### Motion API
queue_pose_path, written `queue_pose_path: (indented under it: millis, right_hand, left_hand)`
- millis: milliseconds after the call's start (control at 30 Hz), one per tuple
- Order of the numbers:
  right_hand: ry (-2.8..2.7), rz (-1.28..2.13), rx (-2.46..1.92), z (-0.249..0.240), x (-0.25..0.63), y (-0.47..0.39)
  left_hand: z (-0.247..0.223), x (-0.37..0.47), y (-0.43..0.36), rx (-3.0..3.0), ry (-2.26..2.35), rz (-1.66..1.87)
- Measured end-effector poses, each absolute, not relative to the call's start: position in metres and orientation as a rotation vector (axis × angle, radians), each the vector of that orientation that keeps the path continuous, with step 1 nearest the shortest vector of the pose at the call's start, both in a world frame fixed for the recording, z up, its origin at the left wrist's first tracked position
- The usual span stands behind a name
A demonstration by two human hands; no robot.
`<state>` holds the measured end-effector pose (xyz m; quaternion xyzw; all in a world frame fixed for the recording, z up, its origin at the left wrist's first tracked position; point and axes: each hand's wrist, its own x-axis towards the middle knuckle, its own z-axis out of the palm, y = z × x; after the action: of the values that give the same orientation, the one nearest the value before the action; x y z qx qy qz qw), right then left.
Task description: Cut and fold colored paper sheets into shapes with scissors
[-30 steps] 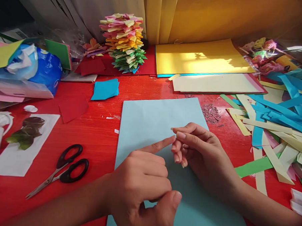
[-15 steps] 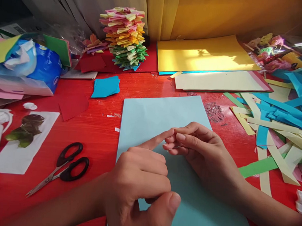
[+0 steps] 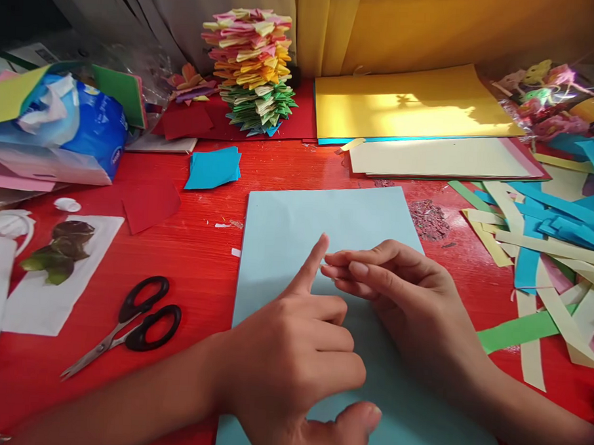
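Observation:
My left hand [image 3: 301, 354] is above a light blue paper sheet [image 3: 321, 217], back of the hand upward. Its little finger points up and away, the middle fingers are curled, and the thumb stands apart; nothing is in it. Close to that raised finger, my right hand [image 3: 407, 293] has its fingers together and its thumb laid against the index finger. No object shows between them. A narrow gap separates the two hands. Left of the sheet lie black-handled scissors [image 3: 135, 320], blades slightly apart.
On the red table [image 3: 197, 251] are blue paper squares [image 3: 213, 168] and a tiered folded-paper piece [image 3: 257, 70]. Yellow card [image 3: 405, 109] lies at the back. Coloured paper strips [image 3: 531, 259] heap at the right. A blue tissue pack [image 3: 94, 128] stands at the left.
My left little finger has lifted away from my right fingertips and now points more upward. The left hand has turned and shifted slightly right. The view has shifted a little.

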<state>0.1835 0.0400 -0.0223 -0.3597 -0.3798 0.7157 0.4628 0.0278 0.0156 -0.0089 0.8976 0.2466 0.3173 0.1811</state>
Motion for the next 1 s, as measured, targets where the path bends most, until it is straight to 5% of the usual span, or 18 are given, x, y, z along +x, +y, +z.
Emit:
queue_pose_path:
  millis: [467,800,1000]
  right_hand:
    - [-0.723,2.407,-0.473,-0.017,0.190,0.050]
    - [-0.569,2.535,-0.319,-0.013,0.194,0.049]
    - [-1.050,2.350,-0.521,-0.017,0.195,0.052]
  left_hand:
    - [-0.021,0.027,0.021,3.171,0.539,0.781]
    - [-0.021,0.029,0.022,3.148,0.794,0.345]
    - [-0.022,0.028,0.022,3.099,0.804,0.329]
